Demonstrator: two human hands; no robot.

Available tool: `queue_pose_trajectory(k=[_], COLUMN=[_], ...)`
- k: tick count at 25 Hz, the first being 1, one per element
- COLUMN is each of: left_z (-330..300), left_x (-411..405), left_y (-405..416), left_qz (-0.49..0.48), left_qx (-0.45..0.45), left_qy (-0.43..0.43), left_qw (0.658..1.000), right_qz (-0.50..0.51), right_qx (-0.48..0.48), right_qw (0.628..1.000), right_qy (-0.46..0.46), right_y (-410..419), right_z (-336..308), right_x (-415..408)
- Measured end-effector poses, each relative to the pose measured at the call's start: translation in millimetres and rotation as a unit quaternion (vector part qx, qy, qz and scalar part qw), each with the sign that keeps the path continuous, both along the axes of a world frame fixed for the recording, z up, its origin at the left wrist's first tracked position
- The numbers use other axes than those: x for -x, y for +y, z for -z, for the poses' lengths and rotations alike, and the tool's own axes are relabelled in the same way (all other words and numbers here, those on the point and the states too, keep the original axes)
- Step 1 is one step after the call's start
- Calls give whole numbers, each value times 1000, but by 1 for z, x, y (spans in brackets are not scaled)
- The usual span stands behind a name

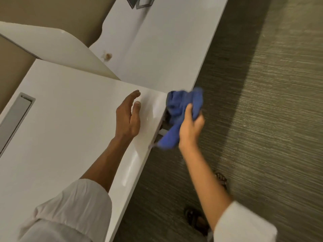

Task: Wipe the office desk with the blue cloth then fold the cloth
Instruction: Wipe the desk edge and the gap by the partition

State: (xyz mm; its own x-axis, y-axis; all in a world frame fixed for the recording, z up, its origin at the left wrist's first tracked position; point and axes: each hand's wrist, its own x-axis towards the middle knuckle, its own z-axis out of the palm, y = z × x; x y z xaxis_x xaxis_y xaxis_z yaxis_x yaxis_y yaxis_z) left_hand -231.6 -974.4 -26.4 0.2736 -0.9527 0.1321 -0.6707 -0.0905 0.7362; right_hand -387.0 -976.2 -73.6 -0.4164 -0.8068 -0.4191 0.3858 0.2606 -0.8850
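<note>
The blue cloth (181,109) is bunched up and blurred, hanging just past the right edge of the white office desk (70,137), over the floor. My right hand (191,127) is shut on it from below, with one end of the cloth dangling near the desk's edge. My left hand (128,116) hovers flat over the desk's right part, fingers straight and slightly apart, holding nothing. Both forearms come out of rolled white sleeves.
A grey cable slot (14,117) is set into the desk at the left. A second white desk (166,49) runs on behind, with a brown stain (107,56) and a curved white divider (57,49). Grey carpet (262,119) lies to the right; sandalled feet (195,219) stand below.
</note>
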Motion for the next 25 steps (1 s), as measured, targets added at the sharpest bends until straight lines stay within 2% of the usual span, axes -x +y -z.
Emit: queue_pose_trajectory(k=[3,6,9,13,16,18,19,21,23,25], left_z=[-1,1,3,2,1,0,0,4,9,14], left_x=[3,1,-9,-17,-16,-15,-12,-5,2,6], left_y=[5,16,20,13,1,-8,-15,-29,-41,-52], left_qz=[14,20,29,59,48,24,14,-22,-81,-141], left_qx=[-9,-14,-6,-11,-16,-26,-39,-74,-99,-106], left_qy=[3,-5,-19,-58,-76,-85,-92,-102,-103,-102], left_qw=[1000,1000,999,996,996,996,995,992,986,979], right_qz=[-56,-136,-139,-135,-125,-106,-102,-85,-100,-188], right_qx=[-23,5,-51,-55,-42,-24,-8,-6,-43,-81], right_qw=[998,990,960,937,935,949,963,992,991,967], right_qy=[11,47,240,316,329,297,250,88,-73,-149], right_y=[124,183,155,73,7,-41,-66,-115,-157,-187], right_z=[4,-9,-6,-3,-3,-6,-5,-4,5,20], right_x=[-47,-100,-121,-113,-97,-80,-69,-38,3,45])
